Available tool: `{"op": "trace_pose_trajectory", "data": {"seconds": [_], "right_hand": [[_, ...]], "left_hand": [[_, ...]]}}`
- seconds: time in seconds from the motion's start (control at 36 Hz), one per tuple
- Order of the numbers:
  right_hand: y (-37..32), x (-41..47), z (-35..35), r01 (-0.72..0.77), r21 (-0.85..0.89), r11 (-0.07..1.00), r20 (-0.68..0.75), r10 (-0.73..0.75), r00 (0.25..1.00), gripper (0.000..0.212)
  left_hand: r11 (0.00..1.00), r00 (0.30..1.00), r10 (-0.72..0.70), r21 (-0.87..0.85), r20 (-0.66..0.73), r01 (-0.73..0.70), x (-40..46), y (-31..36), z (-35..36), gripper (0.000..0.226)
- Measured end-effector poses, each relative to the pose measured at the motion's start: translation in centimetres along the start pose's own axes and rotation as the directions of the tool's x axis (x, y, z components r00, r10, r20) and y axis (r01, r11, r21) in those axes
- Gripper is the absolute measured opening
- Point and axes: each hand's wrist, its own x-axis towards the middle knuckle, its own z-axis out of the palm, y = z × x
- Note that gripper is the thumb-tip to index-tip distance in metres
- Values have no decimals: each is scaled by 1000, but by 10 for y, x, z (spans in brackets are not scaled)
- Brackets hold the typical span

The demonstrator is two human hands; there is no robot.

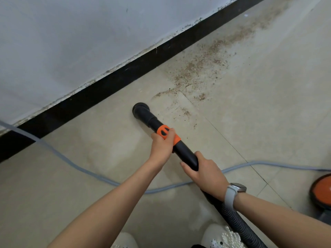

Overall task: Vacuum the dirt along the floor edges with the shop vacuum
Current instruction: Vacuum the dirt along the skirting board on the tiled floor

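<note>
Both hands on the black vacuum wand. My left hand is wrapped round the orange collar, fingers curled tight over it. My right hand grips the wand lower down, fingers closed round the tube, just above where the ribbed grey hose begins. Grey watch on the right wrist.

The round black nozzle sits down on the beige tile floor, near the black baseboard but apart from it. Brown dirt lies scattered in a band along the baseboard, beyond and to the right of the nozzle; its nearest specks are close to the nozzle's right side.

A blue-grey cord loops across the floor under my forearms. Orange-topped vacuum canister at the right edge, partly cut off. My white shoes at the bottom.
</note>
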Motion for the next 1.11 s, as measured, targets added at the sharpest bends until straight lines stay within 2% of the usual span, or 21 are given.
{"op": "trace_pose_trajectory", "data": {"seconds": [0.08, 0.19, 0.33, 0.42, 0.56, 0.61, 0.69, 0.78, 0.92, 1.0, 1.11], "right_hand": [[6, 8, -8, -60, 50, 997, -67, 64, 996, 38], [15, 18, -19, -115, 161, 980, -120, 135, 984, 40], [18, 23, -26, -132, 163, 978, -131, 154, 979, 39], [13, 19, -20, -115, 115, 987, -110, 127, 986, 40], [-3, 17, -8, -38, 62, 997, -60, 42, 997, 39], [-9, 20, -5, -15, 62, 998, -12, 16, 1000, 38], [-14, 28, 0, 13, 114, 993, 94, -24, 995, 38], [-19, 36, 1, 25, 187, 982, 155, -54, 986, 36], [-35, 51, -1, 41, 325, 945, 173, -102, 980, 29], [-42, 63, -7, -3, 483, 876, 206, -110, 972, 25], [-56, 78, -25, -153, 657, 738, 304, -73, 950, 30]], "left_hand": [[999, 995, -11, 43, 100, 6, 13, 17, 14, 40], [994, 984, -8, 108, 176, -11, 29, 37, 33, 58], [996, 981, -23, 87, 190, 6, 36, 43, 41, 56], [998, 984, -16, 67, 177, 4, 37, 33, 33, 53], [993, 995, 5, -117, 104, 7, 33, 17, 10, 41], [990, 996, 19, -140, 86, -6, 32, 15, 0, 30], [990, 997, 2, -140, 77, 9, 33, 14, -14, 25], [997, 993, -4, -75, 115, 13, 36, 13, -28, 14], [1000, 984, -6, 31, 179, 1, 35, 19, -46, 33], [993, 979, -13, 119, 202, -11, 31, 24, -56, 33], [946, 959, -92, 325, 267, 0, 17, 22, -74, 27]]}}
